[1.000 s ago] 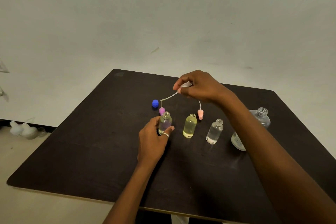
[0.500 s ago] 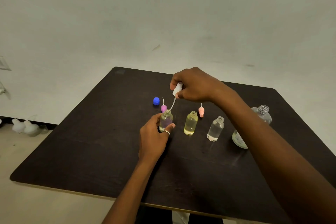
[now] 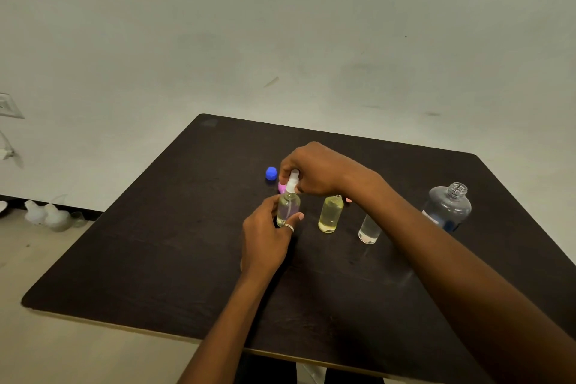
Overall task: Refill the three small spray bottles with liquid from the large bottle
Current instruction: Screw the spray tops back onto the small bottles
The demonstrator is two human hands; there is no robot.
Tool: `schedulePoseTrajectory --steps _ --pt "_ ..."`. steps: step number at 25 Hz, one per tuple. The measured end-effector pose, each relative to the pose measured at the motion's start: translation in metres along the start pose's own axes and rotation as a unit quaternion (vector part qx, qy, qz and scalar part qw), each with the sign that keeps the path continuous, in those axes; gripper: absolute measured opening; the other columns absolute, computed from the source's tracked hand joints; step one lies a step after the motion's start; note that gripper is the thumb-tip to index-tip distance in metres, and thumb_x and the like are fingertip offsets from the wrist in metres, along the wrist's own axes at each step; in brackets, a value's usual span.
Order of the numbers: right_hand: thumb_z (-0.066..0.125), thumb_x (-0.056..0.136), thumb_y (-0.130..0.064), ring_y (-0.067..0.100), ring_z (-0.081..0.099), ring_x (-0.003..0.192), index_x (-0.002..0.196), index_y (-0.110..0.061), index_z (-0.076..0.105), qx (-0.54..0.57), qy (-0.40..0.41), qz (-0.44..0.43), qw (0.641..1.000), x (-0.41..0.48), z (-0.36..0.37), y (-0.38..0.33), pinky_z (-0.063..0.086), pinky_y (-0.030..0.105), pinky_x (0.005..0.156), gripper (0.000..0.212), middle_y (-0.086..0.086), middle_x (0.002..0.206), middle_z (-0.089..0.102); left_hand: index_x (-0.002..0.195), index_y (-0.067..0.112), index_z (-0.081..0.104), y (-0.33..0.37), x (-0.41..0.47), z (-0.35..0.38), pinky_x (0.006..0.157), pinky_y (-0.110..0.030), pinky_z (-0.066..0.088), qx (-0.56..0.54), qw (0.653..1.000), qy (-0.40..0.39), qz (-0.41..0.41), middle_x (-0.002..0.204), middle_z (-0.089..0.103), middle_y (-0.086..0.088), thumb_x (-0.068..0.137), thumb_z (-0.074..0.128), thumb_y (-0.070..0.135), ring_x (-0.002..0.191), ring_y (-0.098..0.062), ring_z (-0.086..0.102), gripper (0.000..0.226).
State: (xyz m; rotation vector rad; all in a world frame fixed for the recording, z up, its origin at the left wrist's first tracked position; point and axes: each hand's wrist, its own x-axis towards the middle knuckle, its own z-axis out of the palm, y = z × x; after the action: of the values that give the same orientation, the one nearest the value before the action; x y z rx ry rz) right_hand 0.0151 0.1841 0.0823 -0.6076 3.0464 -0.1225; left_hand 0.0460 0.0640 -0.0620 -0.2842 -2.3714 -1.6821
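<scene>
I see my left hand (image 3: 265, 240) wrapped around the leftmost small spray bottle (image 3: 288, 207), fingers closed on its clear body, which holds a pale liquid and stands upright near the middle of the table (image 3: 156, 259). My right hand (image 3: 314, 170) pinches the white spray head (image 3: 293, 179) sitting on that bottle's neck. Behind it, toward the far edge, lie a blue cap (image 3: 271, 173) and a pink cap (image 3: 282, 187), the latter partly hidden. To the right stands the second small bottle (image 3: 331, 213), filled with yellowish liquid, then the third small bottle (image 3: 369, 229), clear, partly behind my forearm. I count three small bottles. The one large bottle (image 3: 447, 207), uncapped, stands nearest the right edge.
</scene>
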Motion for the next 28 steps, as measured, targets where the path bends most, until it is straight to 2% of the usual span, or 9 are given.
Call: schedulePoseTrajectory --steps 8,12,16,20,23,26,28 --pt "0.069 0.078 -0.001 0.015 0.063 0.092 0.098 -0.019 0.074 -0.001 -0.009 -0.008 1.0 0.002 0.001 0.0 0.054 0.034 0.084 0.027 -0.002 0.102 0.07 0.118 0.029 0.061 -0.001 0.0 0.0 0.079 -0.011 0.048 0.004 1.0 -0.001 0.005 0.098 0.063 0.022 0.079 0.077 0.035 0.091 0.008 0.061 0.043" --pt "0.069 0.079 -0.002 0.014 0.062 0.091 0.099 -0.018 0.074 -0.001 -0.011 -0.009 1.0 0.001 0.005 0.001 0.047 0.025 0.076 0.025 -0.003 0.103 0.07 0.117 0.029 0.061 -0.002 0.0 0.001 0.079 -0.013 0.048 0.001 1.0 -0.002 0.007 0.095 0.064 0.022 0.08 0.077 0.033 0.091 0.007 0.062 0.041" --pt "0.072 0.082 -0.019 0.017 0.063 0.088 0.101 -0.018 0.071 -0.019 -0.012 0.016 1.0 0.004 0.009 0.001 0.053 0.031 0.079 0.019 0.001 0.1 0.069 0.115 0.028 0.062 -0.003 0.001 0.001 0.078 -0.014 0.05 0.01 1.0 0.004 0.017 0.093 0.063 0.022 0.079 0.078 0.033 0.09 0.004 0.063 0.04" --pt "0.064 0.087 -0.044 0.02 0.063 0.081 0.105 -0.013 0.067 -0.065 -0.009 0.047 0.997 0.003 0.01 -0.002 0.054 0.034 0.075 0.035 0.005 0.094 0.068 0.114 0.029 0.062 -0.003 0.002 0.001 0.078 -0.014 0.049 0.007 1.0 0.003 0.005 0.089 0.061 0.026 0.078 0.079 0.033 0.089 0.006 0.062 0.04" --pt "0.052 0.091 -0.056 0.018 0.058 0.072 0.088 -0.013 0.059 -0.119 0.001 0.058 0.991 0.0 0.011 -0.008 0.049 0.032 0.065 0.044 0.001 0.078 0.058 0.11 0.033 0.062 -0.005 0.002 0.002 0.078 -0.014 0.05 0.0 1.0 0.003 0.003 0.091 0.067 0.023 0.078 0.079 0.034 0.088 0.007 0.064 0.036" --pt "0.04 0.092 -0.065 0.015 0.054 0.061 0.062 -0.017 0.039 -0.146 0.018 0.082 0.986 -0.004 0.012 -0.011 0.044 0.03 0.059 0.057 -0.002 0.062 0.047 0.111 0.031 0.063 -0.004 0.002 0.002 0.077 -0.011 0.048 0.0 1.0 0.001 0.005 0.095 0.069 0.02 0.079 0.078 0.034 0.089 0.007 0.064 0.036" --pt "0.033 0.091 -0.07 0.012 0.05 0.054 0.057 -0.018 0.039 -0.153 0.019 0.087 0.984 -0.006 0.013 -0.012 0.043 0.028 0.056 0.062 -0.002 0.056 0.047 0.113 0.03 0.062 -0.003 0.001 0.001 0.074 -0.006 0.045 0.008 1.0 0.0 0.002 0.093 0.067 0.022 0.079 0.078 0.035 0.089 0.009 0.062 0.037"
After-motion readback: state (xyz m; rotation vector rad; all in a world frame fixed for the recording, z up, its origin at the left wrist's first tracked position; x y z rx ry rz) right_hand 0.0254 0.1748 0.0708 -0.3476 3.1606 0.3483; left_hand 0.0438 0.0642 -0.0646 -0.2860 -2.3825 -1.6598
